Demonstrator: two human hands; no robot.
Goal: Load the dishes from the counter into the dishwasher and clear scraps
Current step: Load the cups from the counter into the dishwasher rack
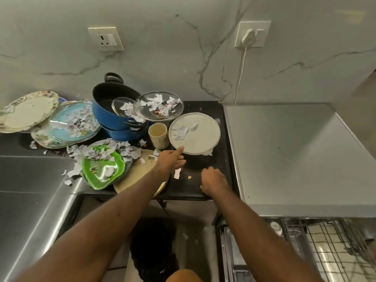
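Note:
A white plate [200, 137] with a few paper scraps lies on the black counter [203, 186]. My left hand [169, 159] reaches over a beige plate [138, 174], fingers apart, its index fingertip touching the white plate's near rim. My right hand [213, 180] rests on the counter in front of that plate with its fingers curled under, and a white bit shows at its edge. A loose scrap [177, 173] lies between my hands. The open dishwasher rack [325, 251] is at the lower right.
A beige cup [158, 135], a glass bowl [158, 105] of scraps, stacked blue pots [105, 110], a green plate [103, 169], blue glass plates [75, 123] and floral plates [28, 112] crowd the left. A steel top [284, 149] lies right. A black-lined bin [154, 247] stands below.

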